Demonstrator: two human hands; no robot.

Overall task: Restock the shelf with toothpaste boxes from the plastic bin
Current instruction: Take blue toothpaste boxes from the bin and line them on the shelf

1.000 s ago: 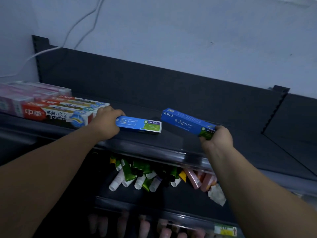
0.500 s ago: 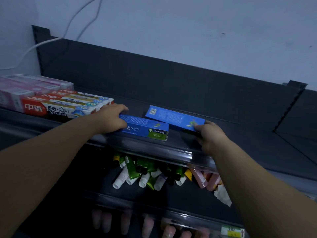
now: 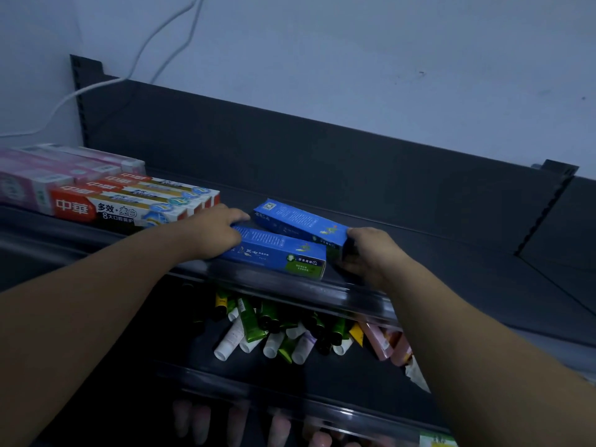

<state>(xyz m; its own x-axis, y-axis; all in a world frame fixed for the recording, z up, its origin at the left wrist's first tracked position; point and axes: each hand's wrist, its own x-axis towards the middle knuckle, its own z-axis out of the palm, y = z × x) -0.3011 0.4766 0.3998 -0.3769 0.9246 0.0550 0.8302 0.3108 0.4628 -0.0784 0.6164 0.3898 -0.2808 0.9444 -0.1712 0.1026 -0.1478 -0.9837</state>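
Both blue toothpaste boxes are down on the shelf [image 3: 451, 266] at mid-frame, lying at a slant. My left hand [image 3: 213, 230] lies over the left end of the front blue box [image 3: 277, 253], fingers [image 3: 237, 217] fairly straight across its top to pin it; the thumb is hidden. My right hand [image 3: 371, 253] grips the right end of the rear blue box [image 3: 300, 224], fingers [image 3: 353, 235] curled round it, I judge so as to swing it parallel. The red-and-white boxes [image 3: 129, 204] at left set the line to match.
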